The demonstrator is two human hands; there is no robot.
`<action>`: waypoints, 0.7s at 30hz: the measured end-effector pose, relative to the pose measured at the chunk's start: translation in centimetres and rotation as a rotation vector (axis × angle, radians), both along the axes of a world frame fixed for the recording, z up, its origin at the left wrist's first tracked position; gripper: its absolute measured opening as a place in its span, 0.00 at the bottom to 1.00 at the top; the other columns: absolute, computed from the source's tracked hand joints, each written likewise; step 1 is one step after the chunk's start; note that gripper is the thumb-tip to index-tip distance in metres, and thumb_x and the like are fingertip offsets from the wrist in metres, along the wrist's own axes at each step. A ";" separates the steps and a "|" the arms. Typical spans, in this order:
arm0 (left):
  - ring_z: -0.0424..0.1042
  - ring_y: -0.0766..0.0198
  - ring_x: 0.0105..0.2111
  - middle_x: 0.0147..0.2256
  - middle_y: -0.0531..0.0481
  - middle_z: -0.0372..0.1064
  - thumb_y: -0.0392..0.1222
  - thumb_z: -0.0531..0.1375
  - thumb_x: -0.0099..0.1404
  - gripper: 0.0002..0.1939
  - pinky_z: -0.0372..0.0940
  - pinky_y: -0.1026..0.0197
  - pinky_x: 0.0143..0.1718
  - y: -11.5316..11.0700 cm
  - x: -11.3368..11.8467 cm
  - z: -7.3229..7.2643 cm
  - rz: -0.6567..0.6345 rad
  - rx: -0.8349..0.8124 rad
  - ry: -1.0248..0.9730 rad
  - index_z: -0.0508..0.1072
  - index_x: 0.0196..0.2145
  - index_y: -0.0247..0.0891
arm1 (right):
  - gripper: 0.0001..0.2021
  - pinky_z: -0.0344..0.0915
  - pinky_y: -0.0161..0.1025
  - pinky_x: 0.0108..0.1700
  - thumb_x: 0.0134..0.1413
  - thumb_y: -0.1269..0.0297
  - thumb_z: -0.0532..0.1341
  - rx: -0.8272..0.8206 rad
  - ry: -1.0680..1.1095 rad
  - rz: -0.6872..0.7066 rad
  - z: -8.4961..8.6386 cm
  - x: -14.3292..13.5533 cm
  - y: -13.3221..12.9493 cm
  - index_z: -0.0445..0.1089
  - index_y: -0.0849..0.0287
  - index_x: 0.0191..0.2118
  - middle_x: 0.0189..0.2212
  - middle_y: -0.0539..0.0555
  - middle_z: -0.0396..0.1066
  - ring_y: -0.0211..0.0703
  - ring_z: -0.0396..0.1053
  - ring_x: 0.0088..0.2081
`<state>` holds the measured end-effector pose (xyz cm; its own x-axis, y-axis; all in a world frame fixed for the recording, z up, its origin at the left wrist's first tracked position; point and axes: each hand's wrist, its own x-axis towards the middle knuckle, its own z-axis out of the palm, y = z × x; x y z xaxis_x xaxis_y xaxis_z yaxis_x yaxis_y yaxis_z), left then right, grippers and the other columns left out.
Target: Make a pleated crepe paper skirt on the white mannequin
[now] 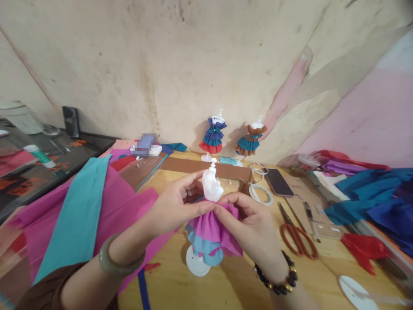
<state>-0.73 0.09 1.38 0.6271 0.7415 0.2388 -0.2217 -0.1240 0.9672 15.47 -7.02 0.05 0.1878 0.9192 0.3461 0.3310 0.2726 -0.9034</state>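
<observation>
A small white dress form [212,185] on a round white base [197,261] stands between my two hands, tilted a little. It wears a ruffled skirt with light blue lower tiers [206,249] and a magenta crepe paper ruffle [206,221] on top. My left hand [183,198] pinches the magenta ruffle's upper edge at the waist, its other fingers behind the form. My right hand [248,219] pinches the same ruffle just right of the waist, where the loose end hangs down. Both thumbs nearly meet at the front.
Orange-handled scissors [298,239], a cutter knife [311,220] and a phone [279,181] lie to the right. Two dressed mini forms [213,135] [251,140] stand by the wall. Magenta paper [119,202] and a turquoise strip [75,224] spread left. A glue stick [40,156] lies far left.
</observation>
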 end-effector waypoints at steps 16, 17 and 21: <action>0.75 0.62 0.40 0.40 0.49 0.76 0.36 0.66 0.60 0.18 0.69 0.63 0.43 0.7 -0.4 -0.7 0.045 0.144 0.046 0.72 0.49 0.37 | 0.02 0.71 0.34 0.33 0.51 0.65 0.67 0.012 0.014 0.130 0.8 0.9 0.2 0.78 0.55 0.31 0.30 0.51 0.81 0.40 0.77 0.30; 0.75 0.63 0.39 0.40 0.49 0.75 0.36 0.66 0.60 0.18 0.69 0.64 0.43 0.8 -0.3 -0.8 0.028 0.128 0.035 0.73 0.48 0.37 | 0.02 0.71 0.34 0.32 0.51 0.65 0.67 0.019 -0.003 0.122 0.8 1.0 0.2 0.77 0.55 0.31 0.29 0.50 0.80 0.40 0.76 0.30; 0.75 0.63 0.40 0.41 0.49 0.75 0.34 0.66 0.60 0.15 0.68 0.64 0.43 1.0 -0.4 -0.9 -0.070 0.019 -0.040 0.74 0.46 0.38 | 0.03 0.69 0.34 0.31 0.53 0.66 0.65 0.032 -0.064 0.100 0.8 1.1 0.2 0.77 0.56 0.29 0.27 0.49 0.78 0.38 0.74 0.28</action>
<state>-1.12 1.05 0.50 0.6671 0.6911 0.2781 -0.2688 -0.1249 0.9551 16.55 -6.86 0.86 0.0726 0.9205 0.3840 0.3570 0.3355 -0.8718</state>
